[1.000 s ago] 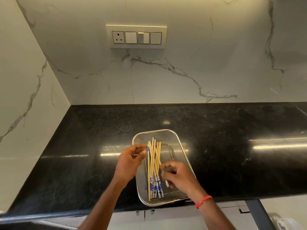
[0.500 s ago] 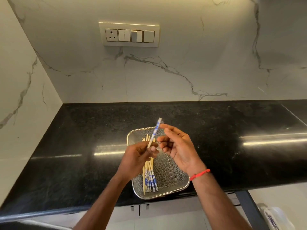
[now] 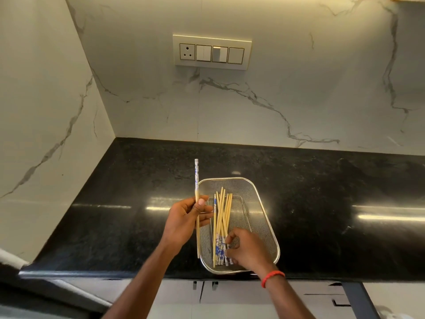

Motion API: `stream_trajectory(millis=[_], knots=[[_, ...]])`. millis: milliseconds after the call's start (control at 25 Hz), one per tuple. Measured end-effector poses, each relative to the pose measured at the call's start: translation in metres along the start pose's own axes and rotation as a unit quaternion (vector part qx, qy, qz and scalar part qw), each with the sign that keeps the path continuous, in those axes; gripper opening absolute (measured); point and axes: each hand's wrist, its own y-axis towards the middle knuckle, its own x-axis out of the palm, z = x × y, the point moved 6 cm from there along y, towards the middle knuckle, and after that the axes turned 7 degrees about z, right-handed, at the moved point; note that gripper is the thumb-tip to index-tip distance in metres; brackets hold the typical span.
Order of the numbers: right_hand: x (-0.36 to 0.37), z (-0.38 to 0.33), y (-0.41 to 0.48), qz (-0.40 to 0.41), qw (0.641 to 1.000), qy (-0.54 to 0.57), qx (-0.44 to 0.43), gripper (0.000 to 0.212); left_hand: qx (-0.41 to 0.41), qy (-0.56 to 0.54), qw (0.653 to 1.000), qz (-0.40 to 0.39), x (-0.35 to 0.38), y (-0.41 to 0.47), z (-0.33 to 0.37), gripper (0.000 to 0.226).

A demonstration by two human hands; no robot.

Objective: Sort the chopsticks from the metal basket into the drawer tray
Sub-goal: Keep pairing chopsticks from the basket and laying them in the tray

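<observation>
Head view: the left hand (image 3: pixel 184 217) has its fingers clenched around one chopstick (image 3: pixel 196 180), held upright with the patterned end far, just left of the basket (image 3: pixel 258 217) at the desk's (image 3: pixel 333 185) near edge. The right hand (image 3: pixel 249 250) is down in the basket, fingers curled onto the near, blue-patterned ends of the chopsticks (image 3: pixel 222 215) lying lengthwise along its left side.

Black speckled counter (image 3: pixel 322 192) — glossy, streaked with reflected light — fills a corner. White grey-veined marble walls behind (image 3: pixel 276 100) and at left (image 3: pixel 46 111). Cream switch plate (image 3: pixel 211 52) on the back wall: socket (image 3: pixel 187 52) at its left end, switches beside it. Pale cabinets (image 3: pixel 230 298) under the counter edge — two small dark handles (image 3: pixel 215 285) side by side.
</observation>
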Motion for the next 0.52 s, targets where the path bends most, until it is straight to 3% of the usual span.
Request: stream_trajectory(millis=[120,240,320,440,520], knots=[[-0.032,-0.012,-0.011,-0.051,0.982,0.182,0.024,0.009,0.045,0.05,0.997,-0.024,0.006,0.003,0.004,0.021],[-0.069,-0.042,-0.022,-0.082,0.914,0.398,0.0,0.019,0.123,0.127,0.977,-0.12,0.029,0.0,0.011,0.029],[-0.087,-0.061,-0.02,-0.07,0.861,0.503,-0.016,0.02,0.147,0.103,0.968,-0.173,0.046,-0.007,0.016,0.031],[-0.097,-0.073,-0.007,-0.042,0.787,0.616,-0.01,0.019,0.094,0.019,0.977,-0.19,0.06,-0.011,0.015,0.032],[-0.093,-0.073,0.004,-0.016,0.762,0.647,-0.009,0.022,0.052,0.004,0.983,-0.178,0.059,-0.01,0.013,0.028]])
